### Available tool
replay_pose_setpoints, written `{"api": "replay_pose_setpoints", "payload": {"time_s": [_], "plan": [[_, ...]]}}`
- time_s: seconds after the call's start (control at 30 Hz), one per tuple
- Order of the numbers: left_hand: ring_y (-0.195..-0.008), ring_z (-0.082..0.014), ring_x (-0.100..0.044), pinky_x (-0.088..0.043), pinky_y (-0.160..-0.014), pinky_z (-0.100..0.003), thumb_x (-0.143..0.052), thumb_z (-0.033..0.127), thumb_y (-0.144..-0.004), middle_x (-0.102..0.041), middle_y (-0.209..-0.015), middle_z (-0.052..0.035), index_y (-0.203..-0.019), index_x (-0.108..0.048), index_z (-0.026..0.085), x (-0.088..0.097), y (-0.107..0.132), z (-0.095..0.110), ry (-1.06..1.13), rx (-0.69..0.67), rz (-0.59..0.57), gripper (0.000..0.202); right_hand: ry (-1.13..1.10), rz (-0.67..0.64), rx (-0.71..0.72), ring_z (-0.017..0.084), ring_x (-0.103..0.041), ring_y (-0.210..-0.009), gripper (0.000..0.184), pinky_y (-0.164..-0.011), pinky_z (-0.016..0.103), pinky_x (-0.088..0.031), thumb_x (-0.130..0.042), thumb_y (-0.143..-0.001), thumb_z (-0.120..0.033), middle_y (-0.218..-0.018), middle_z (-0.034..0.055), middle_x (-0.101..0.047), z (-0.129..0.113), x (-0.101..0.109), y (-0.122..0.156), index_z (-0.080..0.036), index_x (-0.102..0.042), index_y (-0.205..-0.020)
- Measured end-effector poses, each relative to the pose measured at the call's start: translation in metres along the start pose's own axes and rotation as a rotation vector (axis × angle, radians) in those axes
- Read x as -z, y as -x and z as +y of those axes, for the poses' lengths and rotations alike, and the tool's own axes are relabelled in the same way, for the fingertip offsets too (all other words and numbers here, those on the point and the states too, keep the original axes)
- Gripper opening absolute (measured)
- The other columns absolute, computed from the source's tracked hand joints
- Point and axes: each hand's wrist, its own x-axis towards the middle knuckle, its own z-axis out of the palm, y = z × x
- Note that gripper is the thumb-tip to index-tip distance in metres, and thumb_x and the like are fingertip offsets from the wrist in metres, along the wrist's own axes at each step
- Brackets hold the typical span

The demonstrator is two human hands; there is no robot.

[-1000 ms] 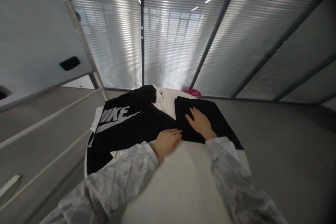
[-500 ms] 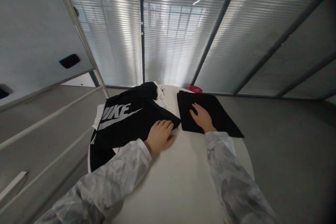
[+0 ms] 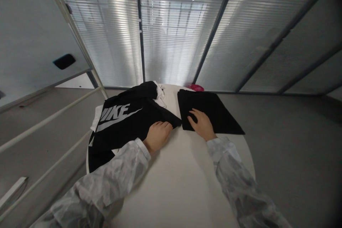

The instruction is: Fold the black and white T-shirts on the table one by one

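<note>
A black garment with a white NIKE print lies spread at the left of the white round table, its pointed corner reaching toward the middle. My left hand is closed on its near edge by that corner; the fingers curl over the cloth and the thumb is hidden. To the right lies a neatly folded black cloth, whose kind I cannot tell. On its near left part rests my right hand, open, with thumb and fingers apart.
White cloth sticks out beside the black garment. Something pink-red sits at the table's far edge. White metal rails and a grey panel stand at the left. A ribbed translucent partition rises behind the table.
My left hand has gone from spread fingers to a curled grip at the garment's edge. The right hand has slid slightly nearer on the folded cloth. The whole view has shifted slightly.
</note>
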Motion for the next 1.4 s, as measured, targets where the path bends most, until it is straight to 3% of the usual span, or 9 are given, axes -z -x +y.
{"api": "replay_pose_setpoints", "payload": {"time_s": [0.23, 0.53, 0.67, 0.77, 0.87, 0.97, 1.07, 1.23, 1.4], "plan": [[-0.095, -0.0215, -0.075, -0.056, -0.082, -0.036, -0.040, 0.033, -0.120, -0.079, -0.110, -0.0075, -0.112, -0.071, 0.021, 0.004, 0.001, 0.006, 0.011, -0.039, 0.046, 0.034, -0.209, -0.044, 0.207, 0.029, -0.071, -0.131, 0.036, -0.134, 0.057, -0.033, -0.058, -0.110, -0.049, -0.136, 0.0062, -0.079, -0.039, 0.000, 0.002, -0.029, -0.077, -0.132], [-0.092, -0.0198, -0.075, -0.056, -0.078, -0.036, -0.047, 0.031, -0.117, -0.079, -0.108, -0.0050, -0.112, -0.070, 0.021, 0.011, 0.004, 0.013, -0.009, -0.094, 0.045, 0.026, -0.459, -0.031, 0.210, 0.025, -0.077, -0.098, 0.029, -0.130, 0.064, -0.034, -0.071, -0.098, -0.027, -0.102, 0.0004, -0.082, -0.052, -0.012, 0.003, -0.032, -0.077, -0.126], [-0.091, -0.0202, -0.075, -0.056, -0.078, -0.036, -0.051, 0.031, -0.115, -0.080, -0.107, -0.0053, -0.108, -0.071, 0.021, 0.013, 0.004, 0.015, 0.006, -0.060, 0.022, 0.023, -0.704, -0.012, 0.070, 0.023, -0.074, -0.092, 0.021, -0.115, 0.052, -0.052, -0.073, -0.098, -0.033, -0.098, 0.0014, -0.075, -0.055, 0.004, 0.001, -0.029, -0.076, -0.119], [-0.103, -0.0229, -0.076, -0.058, -0.089, -0.039, -0.061, 0.038, -0.111, -0.080, -0.123, -0.0073, -0.118, -0.072, 0.022, 0.022, 0.002, 0.017, 0.022, -0.033, 0.015, 0.021, -0.936, -0.015, -0.029, 0.022, -0.070, -0.090, 0.027, -0.095, 0.040, -0.061, -0.082, -0.094, -0.040, -0.097, 0.0016, -0.070, -0.056, 0.019, 0.001, -0.027, -0.073, -0.116], [-0.128, -0.0307, -0.069, -0.055, -0.108, -0.046, -0.077, 0.048, -0.100, -0.070, -0.148, -0.0113, -0.138, -0.066, 0.021, 0.037, -0.001, 0.015, -0.001, 0.017, 0.021, 0.048, -1.096, -0.004, -0.031, 0.018, -0.064, -0.083, 0.028, -0.105, 0.042, -0.059, -0.087, -0.091, -0.041, -0.091, -0.0015, -0.064, -0.058, 0.036, 0.002, -0.028, -0.071, -0.111], [-0.130, -0.0341, -0.068, -0.055, -0.107, -0.049, -0.081, 0.042, -0.097, -0.066, -0.154, -0.0135, -0.144, -0.064, 0.021, 0.051, -0.002, 0.008, -0.076, 0.117, -0.026, 0.055, -1.181, -0.008, 0.009, 0.016, -0.059, -0.075, 0.028, -0.120, 0.049, -0.052, -0.089, -0.091, -0.039, -0.080, -0.0052, -0.059, -0.059, 0.053, 0.004, -0.030, -0.071, -0.111], [-0.113, -0.0311, -0.075, -0.058, -0.093, -0.044, -0.073, 0.025, -0.100, -0.075, -0.134, -0.0116, -0.132, -0.070, 0.021, 0.059, -0.001, -0.003, -0.120, 0.194, -0.134, 0.033, -1.195, -0.096, 0.017, 0.015, -0.053, -0.067, 0.034, -0.119, 0.051, -0.052, -0.091, -0.090, -0.041, -0.072, -0.0079, -0.054, -0.056, 0.069, 0.007, -0.031, -0.071, -0.115], [-0.107, -0.0270, -0.078, -0.058, -0.081, -0.035, -0.063, 0.016, -0.103, -0.078, -0.124, -0.0100, -0.126, -0.070, 0.021, 0.056, 0.005, -0.001, -0.075, 0.115, -0.231, 0.025, -1.010, -0.296, -0.021, 0.016, -0.056, -0.067, 0.029, -0.080, 0.036, -0.058, -0.084, -0.093, -0.048, -0.076, -0.0040, -0.060, -0.045, 0.076, 0.009, -0.027, -0.071, -0.109], [-0.098, -0.0242, -0.080, -0.060, -0.077, -0.034, -0.055, 0.012, -0.106, -0.080, -0.122, -0.0104, -0.124, -0.070, 0.019, 0.041, 0.016, 0.023, 0.019, -0.154, -0.249, 0.024, -0.476, -0.044, 0.068, 0.030, -0.070, -0.101, 0.026, -0.098, 0.047, -0.056, -0.075, -0.099, -0.048, -0.106, 0.0075, -0.074, -0.047, 0.049, 0.006, -0.026, -0.074, -0.114]]}}
